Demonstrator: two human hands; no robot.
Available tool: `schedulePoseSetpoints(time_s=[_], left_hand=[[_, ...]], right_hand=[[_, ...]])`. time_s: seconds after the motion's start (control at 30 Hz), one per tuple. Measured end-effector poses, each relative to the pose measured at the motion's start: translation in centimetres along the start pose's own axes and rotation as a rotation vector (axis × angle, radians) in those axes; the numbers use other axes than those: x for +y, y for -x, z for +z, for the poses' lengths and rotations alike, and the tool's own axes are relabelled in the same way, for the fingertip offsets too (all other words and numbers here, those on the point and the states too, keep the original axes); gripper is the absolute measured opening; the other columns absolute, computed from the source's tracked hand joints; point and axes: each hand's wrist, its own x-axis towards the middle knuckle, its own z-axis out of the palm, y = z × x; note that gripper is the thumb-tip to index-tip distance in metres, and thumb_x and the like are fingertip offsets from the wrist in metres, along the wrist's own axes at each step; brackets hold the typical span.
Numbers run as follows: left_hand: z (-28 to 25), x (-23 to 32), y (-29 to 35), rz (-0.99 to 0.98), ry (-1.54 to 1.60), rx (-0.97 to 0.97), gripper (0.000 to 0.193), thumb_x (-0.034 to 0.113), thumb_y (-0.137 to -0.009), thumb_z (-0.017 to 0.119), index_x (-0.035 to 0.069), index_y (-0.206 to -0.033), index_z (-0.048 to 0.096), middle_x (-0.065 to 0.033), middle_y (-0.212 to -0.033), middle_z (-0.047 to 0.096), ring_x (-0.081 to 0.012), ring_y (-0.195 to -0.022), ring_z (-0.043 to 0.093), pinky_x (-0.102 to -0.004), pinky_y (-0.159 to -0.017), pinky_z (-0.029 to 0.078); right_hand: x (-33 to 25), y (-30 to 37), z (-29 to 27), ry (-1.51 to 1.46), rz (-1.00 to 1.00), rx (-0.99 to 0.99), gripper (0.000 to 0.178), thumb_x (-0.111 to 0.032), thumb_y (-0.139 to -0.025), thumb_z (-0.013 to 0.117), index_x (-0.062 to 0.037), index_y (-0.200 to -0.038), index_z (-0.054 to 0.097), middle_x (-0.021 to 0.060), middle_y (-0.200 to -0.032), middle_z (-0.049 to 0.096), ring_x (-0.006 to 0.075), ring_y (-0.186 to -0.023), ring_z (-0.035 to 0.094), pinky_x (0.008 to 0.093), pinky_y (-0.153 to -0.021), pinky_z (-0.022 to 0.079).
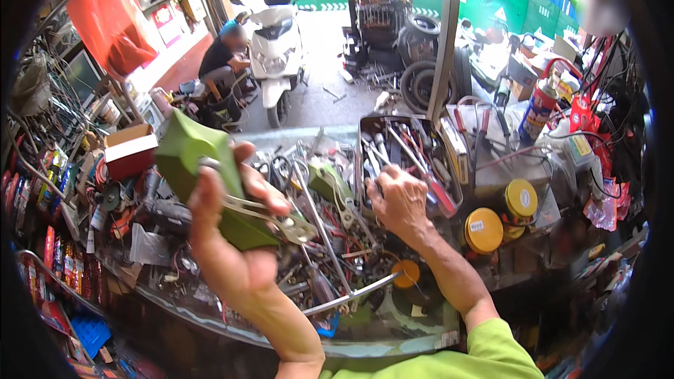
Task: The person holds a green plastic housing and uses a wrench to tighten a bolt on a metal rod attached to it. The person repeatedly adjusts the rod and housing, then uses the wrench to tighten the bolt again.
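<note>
My left hand [232, 231] is raised over the bench and closed around a green faceted part [193, 151] with a flat metal bracket [288, 228] attached. The thumb presses near a metal fitting on it. A similar, smaller-looking green part [326, 181] with a metal bracket lies among tools on the bench. At the near left edge of a metal tool tray [460, 200], my right hand [401, 200] is bent downward with curled fingers. Its fingertips are hidden among the tools. Screwdrivers, one with a red handle [441, 196], and other metal tools fill the tray.
A glass-topped bench [393, 347] carries jumbled tools and a bent metal tube frame [344, 303]. Two yellow-lidded cans [484, 230] and a spray can [538, 109] stand to the right. An open box [130, 153] sits left. Beyond, a person crouches by a white scooter [274, 49].
</note>
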Motion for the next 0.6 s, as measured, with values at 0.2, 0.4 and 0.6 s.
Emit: schedulePoseSetpoints(time_s=[0.2, 0.4, 0.6], left_hand=[[-0.9, 2.3, 1.3, 0.120, -0.056, -0.019, 0.061, 0.046, -0.093, 0.057, -0.009, -0.119, 0.050, -0.0090, -0.078, 0.056, -0.0209, -0.064, 0.058, -0.0324, -0.064, 0.046], [-1.6, 3.7, 1.8, 0.225, -0.126, 0.057, 0.065, 0.049, -0.092, 0.058, -0.009, -0.121, 0.048, -0.0077, -0.078, 0.056, -0.0175, -0.065, 0.054, -0.0294, -0.065, 0.042], [-1.2, 4.0, 2.3, 0.282, -0.148, 0.092, 0.064, 0.047, -0.093, 0.058, -0.010, -0.120, 0.049, -0.0080, -0.078, 0.056, -0.0179, -0.065, 0.054, -0.0297, -0.064, 0.042]], right_hand=[[0.3, 0.1, -0.1, 0.007, 0.055, -0.064, 0.028, -0.027, -0.086, 0.064, -0.0013, -0.080, 0.070, 0.0095, -0.095, 0.066, 0.0301, -0.075, 0.066, 0.0419, -0.066, 0.048], [0.1, -0.2, -0.4, 0.041, 0.086, -0.110, 0.028, -0.030, -0.087, 0.064, -0.0029, -0.087, 0.073, 0.0095, -0.102, 0.067, 0.0292, -0.079, 0.067, 0.0413, -0.070, 0.049], [0.1, 0.0, -0.5, 0.020, 0.045, -0.096, 0.028, -0.027, -0.085, 0.066, -0.0003, -0.087, 0.072, 0.0117, -0.101, 0.067, 0.0295, -0.080, 0.067, 0.0402, -0.070, 0.050]])
